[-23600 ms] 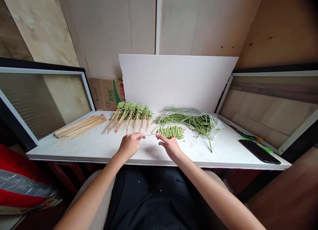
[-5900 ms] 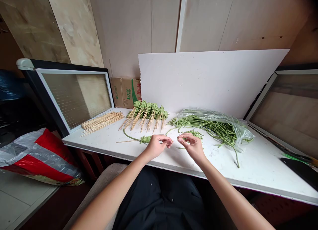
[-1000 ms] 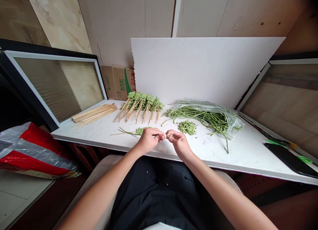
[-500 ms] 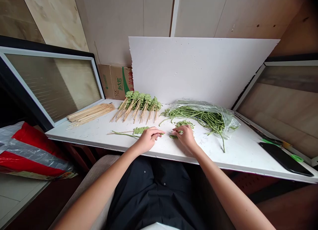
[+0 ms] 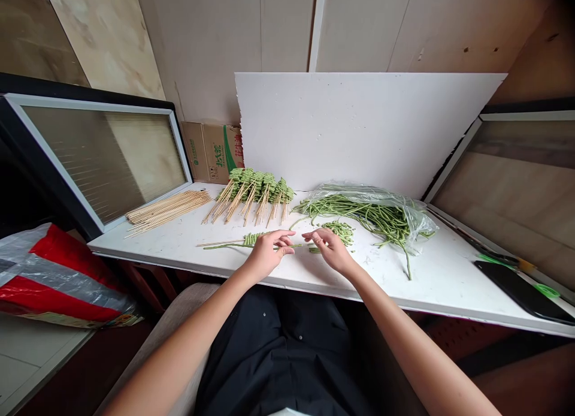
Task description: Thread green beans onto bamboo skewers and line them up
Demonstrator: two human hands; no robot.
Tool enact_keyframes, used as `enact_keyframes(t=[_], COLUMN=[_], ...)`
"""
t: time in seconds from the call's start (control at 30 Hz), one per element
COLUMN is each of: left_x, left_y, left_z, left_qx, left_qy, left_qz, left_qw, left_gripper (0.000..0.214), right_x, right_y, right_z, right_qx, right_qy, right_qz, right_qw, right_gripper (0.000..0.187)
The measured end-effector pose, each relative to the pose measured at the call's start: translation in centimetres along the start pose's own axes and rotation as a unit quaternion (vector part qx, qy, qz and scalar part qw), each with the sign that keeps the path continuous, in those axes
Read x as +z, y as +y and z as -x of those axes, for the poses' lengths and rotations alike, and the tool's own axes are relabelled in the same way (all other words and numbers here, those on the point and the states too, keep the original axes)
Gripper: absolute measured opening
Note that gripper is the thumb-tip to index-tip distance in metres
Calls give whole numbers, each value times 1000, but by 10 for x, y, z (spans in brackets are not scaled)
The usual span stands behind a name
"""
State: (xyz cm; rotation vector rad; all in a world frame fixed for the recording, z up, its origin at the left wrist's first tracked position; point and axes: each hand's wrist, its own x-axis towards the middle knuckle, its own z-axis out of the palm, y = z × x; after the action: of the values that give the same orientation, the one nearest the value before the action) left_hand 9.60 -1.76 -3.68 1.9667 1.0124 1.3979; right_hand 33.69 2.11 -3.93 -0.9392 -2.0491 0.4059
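My left hand point(image 5: 266, 254) pinches a thin bamboo skewer point(image 5: 215, 244) lying on the white table point(image 5: 175, 248); a short row of cut green bean pieces point(image 5: 252, 238) is threaded on it beside my fingers. My right hand point(image 5: 330, 249) hovers just to the right, fingertips pointing at the skewer's tip, pinched on a small cut bean piece. A small heap of cut bean pieces point(image 5: 344, 228) lies right behind this hand.
Finished bean skewers point(image 5: 256, 191) fan out at the back. Bare skewers point(image 5: 166, 207) lie back left. A clear bag of long beans point(image 5: 377, 211) sits on the right, a black phone point(image 5: 521, 284) far right. A white board point(image 5: 359, 128) and a cardboard box point(image 5: 211, 158) stand behind.
My right hand drew back from the heap of cut pieces and moved left towards the skewer tip. My left hand stayed on the skewer. The camera shifted slightly.
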Motion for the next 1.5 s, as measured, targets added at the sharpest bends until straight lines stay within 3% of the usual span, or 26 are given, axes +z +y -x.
enact_keyframes(t=[0.07, 0.2, 0.37, 0.47, 0.7, 1.0, 1.23, 1.5], left_x=[1, -1, -13, -18, -11, -11, -10, -8], left_y=[1, 3, -3, -4, 7, 20, 27, 29], left_z=[0, 0, -2, -3, -1, 1, 2, 2], left_qx=[17, 47, 46, 50, 100, 102, 133, 92], left_qy=[5, 8, -4, 5, 0, -37, -27, -24], left_qz=[-11, -50, -109, -120, -136, -114, -86, -36], left_qw=[1000, 998, 993, 992, 986, 988, 987, 995], left_gripper=[37, 40, 21, 12, 10, 13, 22, 24], right_x=[0, 6, 4, 0, 5, 7, 15, 32], right_y=[-21, -43, -39, -37, -46, -42, -60, -47], right_z=[0, 2, 1, 0, 2, 7, 10, 13], right_qx=[-4, -30, -16, -39, -161, -221, -165, -25], right_qy=[-31, 16, 82, 82, 71, 86, 153, 138], right_qz=[-79, -106, -81, -46, 33, 91, -36, -205], right_qw=[996, 994, 993, 995, 984, 967, 974, 969], right_gripper=[42, 27, 26, 28, 14, 22, 15, 17])
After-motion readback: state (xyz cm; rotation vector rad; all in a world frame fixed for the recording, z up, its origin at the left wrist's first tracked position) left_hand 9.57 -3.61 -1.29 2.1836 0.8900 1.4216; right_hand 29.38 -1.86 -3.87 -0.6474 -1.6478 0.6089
